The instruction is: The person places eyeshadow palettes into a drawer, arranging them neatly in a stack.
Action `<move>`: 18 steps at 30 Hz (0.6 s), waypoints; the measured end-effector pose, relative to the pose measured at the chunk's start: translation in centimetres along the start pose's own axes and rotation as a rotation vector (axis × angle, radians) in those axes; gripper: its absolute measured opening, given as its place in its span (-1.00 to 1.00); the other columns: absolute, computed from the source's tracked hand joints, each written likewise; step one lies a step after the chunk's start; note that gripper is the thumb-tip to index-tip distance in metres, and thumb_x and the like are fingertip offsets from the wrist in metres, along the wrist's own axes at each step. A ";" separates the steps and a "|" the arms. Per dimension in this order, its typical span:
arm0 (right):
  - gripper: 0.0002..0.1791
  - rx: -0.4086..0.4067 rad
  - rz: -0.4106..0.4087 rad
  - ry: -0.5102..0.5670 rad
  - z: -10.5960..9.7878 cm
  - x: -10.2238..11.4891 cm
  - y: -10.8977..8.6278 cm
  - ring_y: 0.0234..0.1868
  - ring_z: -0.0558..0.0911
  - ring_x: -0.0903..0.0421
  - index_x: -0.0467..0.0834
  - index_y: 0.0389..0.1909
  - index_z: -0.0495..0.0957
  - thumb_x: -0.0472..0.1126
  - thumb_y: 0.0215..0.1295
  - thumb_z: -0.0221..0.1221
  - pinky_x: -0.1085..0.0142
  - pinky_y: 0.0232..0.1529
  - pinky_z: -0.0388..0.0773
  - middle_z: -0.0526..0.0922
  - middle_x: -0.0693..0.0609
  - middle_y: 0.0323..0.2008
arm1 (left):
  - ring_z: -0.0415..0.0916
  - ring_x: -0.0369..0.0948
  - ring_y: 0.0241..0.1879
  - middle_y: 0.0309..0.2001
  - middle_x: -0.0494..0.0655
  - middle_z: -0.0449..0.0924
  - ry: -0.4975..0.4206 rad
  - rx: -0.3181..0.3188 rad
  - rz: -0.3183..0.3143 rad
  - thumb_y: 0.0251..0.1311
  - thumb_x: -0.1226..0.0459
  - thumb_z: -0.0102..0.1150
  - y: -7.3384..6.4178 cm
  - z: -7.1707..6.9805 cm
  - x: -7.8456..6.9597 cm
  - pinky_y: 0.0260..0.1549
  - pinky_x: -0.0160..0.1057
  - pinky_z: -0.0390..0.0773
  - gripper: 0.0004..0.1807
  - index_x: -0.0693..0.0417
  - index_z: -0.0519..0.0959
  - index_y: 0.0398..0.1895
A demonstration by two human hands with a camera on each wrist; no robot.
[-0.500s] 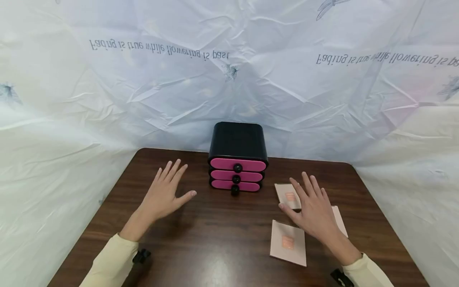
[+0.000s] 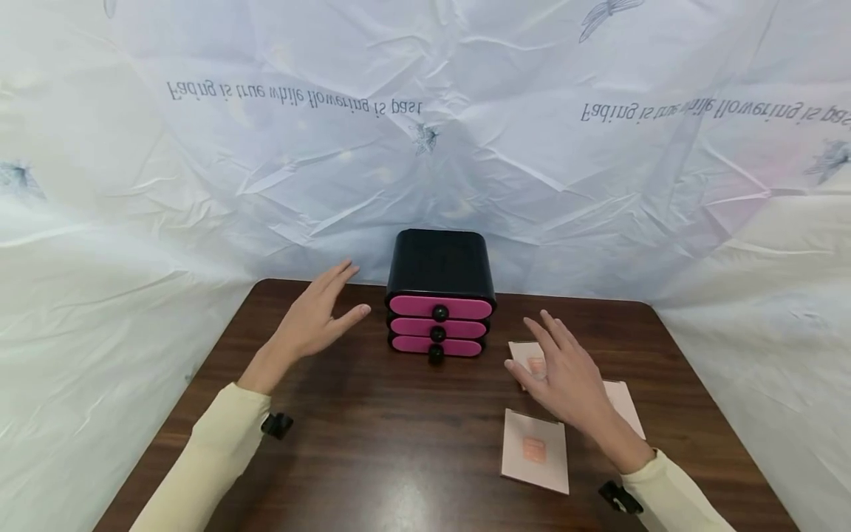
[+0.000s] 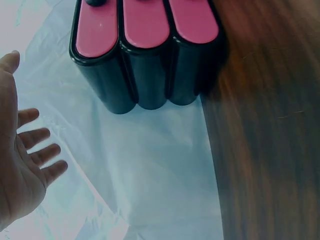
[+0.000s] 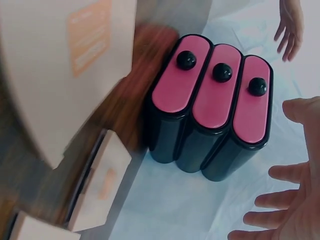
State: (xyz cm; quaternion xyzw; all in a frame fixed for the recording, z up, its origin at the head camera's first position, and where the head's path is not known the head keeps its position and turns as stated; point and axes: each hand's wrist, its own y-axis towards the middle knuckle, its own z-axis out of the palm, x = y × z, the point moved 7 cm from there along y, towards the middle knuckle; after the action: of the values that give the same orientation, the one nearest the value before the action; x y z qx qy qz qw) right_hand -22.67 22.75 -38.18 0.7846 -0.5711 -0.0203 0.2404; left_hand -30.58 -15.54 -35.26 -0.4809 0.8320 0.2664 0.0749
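Here's the biggest thing first: a white, crinkled sheet printed with lettering (image 2: 425,199), rising behind and along both sides. Below it spreads a dark brown wood-grain table (image 2: 372,443). And there, at its far middle, stands the glossy black drawer unit with three pink fronts (image 2: 441,262), upright, every drawer pushed in!

Over on its left, the left hand (image 2: 304,321) hangs just beside, clear of it, fingers extended and thumb spread wide. Across on the right, the right hand (image 2: 565,377) matches it, fingers stretched and spread, thumb pointing toward the unit.

Now the three flat, square, pale pink cases on the right: the near case (image 2: 534,469) shows whole, orange label up; the far case (image 2: 524,352) and the rightmost case (image 2: 623,406) are partly hidden by that right hand. Smallest of all, round black knobs (image 2: 440,313), one per drawer.
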 end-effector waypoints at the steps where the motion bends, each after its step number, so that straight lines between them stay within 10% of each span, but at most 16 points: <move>1: -0.10 0.000 0.009 0.018 0.0 0.2 0.2 0.49 0.26 -0.32 -0.10 0.53 0.29 0.31 0.31 0.25 -0.36 0.22 0.41 0.22 -0.25 0.54 | 0.01 0.04 0.58 0.64 -0.04 -0.01 -0.018 0.010 -0.001 0.43 -0.24 0.03 0.3 0.0 0.0 0.45 0.22 0.16 -0.14 -0.05 0.11 0.64; 18: -0.33 -0.069 0.059 0.293 1.7 3.9 3.2 0.04 0.66 -0.06 -0.12 0.33 0.52 0.19 0.34 0.30 -0.06 -0.05 0.66 0.65 -0.10 0.16 | 0.11 0.00 0.55 0.61 -0.07 0.07 -0.240 0.103 0.099 0.50 -0.15 0.00 5.4 2.5 0.4 0.39 0.18 0.32 -0.30 -0.11 0.23 0.59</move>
State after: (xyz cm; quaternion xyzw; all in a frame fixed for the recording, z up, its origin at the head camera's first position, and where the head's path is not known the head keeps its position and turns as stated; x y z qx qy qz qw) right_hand -24.72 17.86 -37.48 0.7534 -0.5515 0.0817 0.3485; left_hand -35.63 -12.42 -35.52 -0.3995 0.8523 0.2824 0.1852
